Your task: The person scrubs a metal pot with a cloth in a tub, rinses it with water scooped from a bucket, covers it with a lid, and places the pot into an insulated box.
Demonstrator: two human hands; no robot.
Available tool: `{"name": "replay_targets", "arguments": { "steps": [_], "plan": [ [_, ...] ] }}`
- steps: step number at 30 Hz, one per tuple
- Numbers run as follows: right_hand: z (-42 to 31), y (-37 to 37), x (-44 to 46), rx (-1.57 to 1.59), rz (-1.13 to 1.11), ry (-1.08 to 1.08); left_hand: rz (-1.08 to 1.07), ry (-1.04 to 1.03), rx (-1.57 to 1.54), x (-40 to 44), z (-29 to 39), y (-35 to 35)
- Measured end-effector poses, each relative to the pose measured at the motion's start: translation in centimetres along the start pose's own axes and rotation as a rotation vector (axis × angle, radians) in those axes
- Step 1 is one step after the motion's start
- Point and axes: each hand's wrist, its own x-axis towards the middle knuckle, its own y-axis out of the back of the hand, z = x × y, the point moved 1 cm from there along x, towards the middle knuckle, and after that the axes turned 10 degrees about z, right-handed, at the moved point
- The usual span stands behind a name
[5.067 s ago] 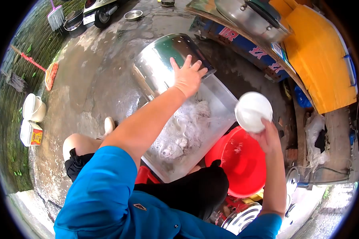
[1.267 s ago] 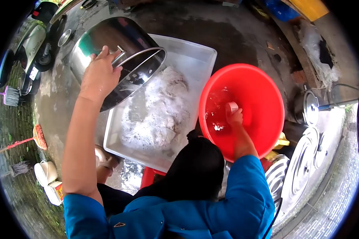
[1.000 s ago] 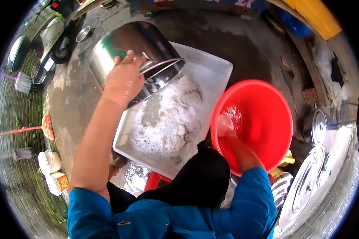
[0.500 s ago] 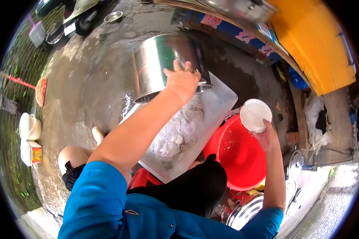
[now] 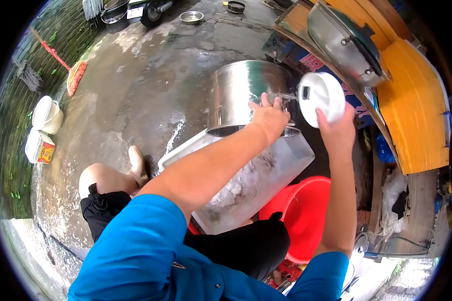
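A large stainless steel pot (image 5: 231, 93) lies tipped with its rim over the far end of a translucent plastic tub (image 5: 296, 150). My left hand (image 5: 271, 119) rests on the pot's side with fingers spread. My right hand (image 5: 339, 125) grips a white plastic bowl (image 5: 331, 93), tilted beside the pot, and water splashes from it onto the metal. Wet cloth (image 5: 231, 193) and suds sit in the tub, partly hidden by my left forearm. Below my right arm stands a red basin (image 5: 296, 208).
A wooden shelf on the right holds a lidded steel pan (image 5: 341, 47) and a yellow board (image 5: 414, 105). White buckets (image 5: 47, 115) and a red-handled broom (image 5: 75, 78) are on the left. A metal bowl (image 5: 191, 17) lies on the wet concrete floor.
My right hand has lifted the white bowl from above the red basin up beside the pot and tipped it, and water now spills out. My left hand stays on the pot. The view has shifted.
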Motion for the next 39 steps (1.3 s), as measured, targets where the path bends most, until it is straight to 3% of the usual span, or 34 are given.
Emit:
{"name": "replay_targets", "arguments": {
  "steps": [3, 4, 6, 8, 10, 12, 14, 16, 17, 24, 27, 30, 33, 36, 39],
  "plan": [
    [5.3, 3.2, -4.1, 0.0, 0.188, -0.15, 0.025, -0.004, 0.049, 0.9, -0.8, -0.2],
    [10.4, 3.8, -6.3, 0.028, 0.256, -0.154, 0.017, -0.012, 0.051, 1.2, -1.1, 0.0],
    [18.3, 6.1, -12.7, 0.162, 0.33, -0.378, 0.015, -0.007, 0.021, 1.5, -1.9, 0.7],
    [23.9, 8.4, -19.7, 0.182, 0.272, -0.501, -0.007, -0.048, 0.06, 2.2, -2.9, 1.0],
    [31.7, 7.6, -27.7, 0.012, 0.132, -0.645, 0.021, -0.11, 0.095, 2.4, -3.4, 1.7],
    [31.3, 7.2, -29.9, 0.235, -0.372, -1.054, 0.016, -0.087, 0.057, 2.9, -3.8, 1.4],
    [39.1, 3.3, -34.9, -0.377, -0.784, -0.857, -0.06, -0.044, 0.073, 3.4, -3.3, 1.8],
    [41.8, -0.3, -39.1, -0.587, -0.639, -0.964, -0.015, -0.032, 0.094, 3.7, -3.3, 1.5],
    [42.1, -1.9, -40.7, -0.561, -0.519, -1.084, -0.018, -0.037, 0.107, 3.8, -3.3, 1.4],
    [37.6, -13.1, -49.3, -0.191, -0.515, -1.206, -0.001, 0.113, 0.141, 4.1, -4.4, 1.4],
    [37.1, -11.3, -48.9, 0.254, -0.527, -1.421, 0.053, 0.098, 0.102, 4.1, -5.4, 1.4],
    [34.8, -4.5, -42.9, 0.776, -0.477, -1.637, 0.065, 0.11, 0.169, 4.3, -6.1, 1.4],
    [30.3, 3.5, -34.1, 1.167, -0.455, -1.595, 0.072, 0.128, 0.161, 4.7, -6.4, 1.2],
    [22.9, 9.8, -24.2, 0.869, -0.406, -1.298, 0.043, 0.128, 0.136, 4.5, -4.7, 2.3],
    [18.9, 11.2, -18.8, 0.844, -0.362, -1.234, 0.051, 0.122, 0.059, 4.7, -3.9, 1.9]
  ]
}}
